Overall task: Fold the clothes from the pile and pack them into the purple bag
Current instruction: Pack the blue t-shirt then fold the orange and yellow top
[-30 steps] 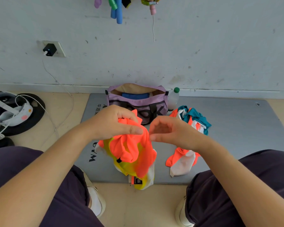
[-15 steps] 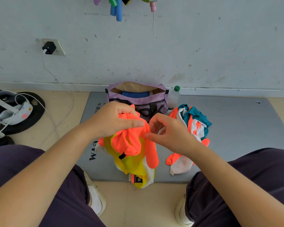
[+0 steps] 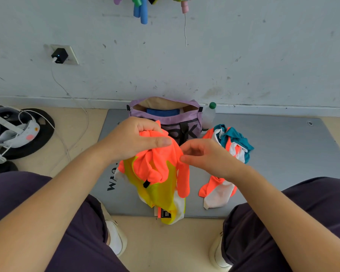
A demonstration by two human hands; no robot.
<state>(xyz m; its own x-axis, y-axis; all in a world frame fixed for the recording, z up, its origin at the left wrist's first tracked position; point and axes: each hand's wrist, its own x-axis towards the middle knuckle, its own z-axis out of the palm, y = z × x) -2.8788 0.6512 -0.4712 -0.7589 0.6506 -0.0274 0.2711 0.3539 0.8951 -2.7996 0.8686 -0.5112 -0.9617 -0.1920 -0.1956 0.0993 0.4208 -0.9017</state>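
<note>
A: Change since a second ago? Left hand (image 3: 133,141) still grips the bunched orange-yellow garment (image 3: 157,173) just before the purple bag (image 3: 165,120).
B: Right hand (image 3: 206,157) moved in; its fingers now pinch the orange edge. Unfolded yet; pile (image 3: 232,144) beside the bag waits.

The left hand (image 3: 133,140) grips a bunched orange-and-yellow garment (image 3: 157,173) held above a grey mat (image 3: 283,154), while the right hand (image 3: 206,156) pinches the garment's orange edge with thumb and fingertips. Behind them the purple bag (image 3: 165,118) stands open against the wall, a blue item (image 3: 162,112) inside and a green-capped bottle (image 3: 208,116) just beside it. A pile of orange, white and teal clothes (image 3: 232,142) lies on the mat right of the bag.
</note>
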